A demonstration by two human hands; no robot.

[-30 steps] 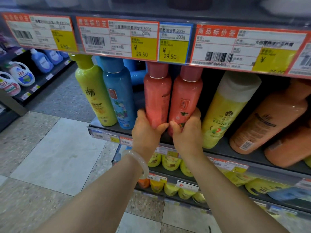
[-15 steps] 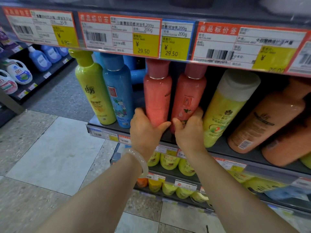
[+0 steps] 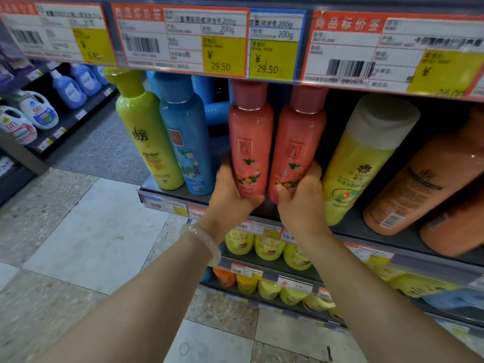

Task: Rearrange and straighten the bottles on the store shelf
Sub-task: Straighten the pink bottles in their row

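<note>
Two pink-red bottles stand side by side on the dark shelf (image 3: pixel 167 191). My left hand (image 3: pixel 230 195) grips the base of the left pink bottle (image 3: pixel 250 132), whose flower label faces me. My right hand (image 3: pixel 298 197) holds the base of the right pink bottle (image 3: pixel 298 137), which leans slightly left at its foot. To their left stand a yellow-green pump bottle (image 3: pixel 142 137) and a blue bottle (image 3: pixel 187 142). On the right a yellow bottle with a white cap (image 3: pixel 364 158) and an orange bottle (image 3: pixel 424 179) lean to the right.
Price tags (image 3: pixel 180 40) hang along the shelf edge just above the bottle caps. More blue bottles (image 3: pixel 214 106) sit behind the front row. Lower shelves hold small yellow and orange bottles (image 3: pixel 267 247). Detergent jugs (image 3: pixel 39 113) line a far shelf on the left, across a tiled floor.
Both pink bottles have been turned so their flower labels face me, and they stand closer together and more upright. My hands stayed at their bases.
</note>
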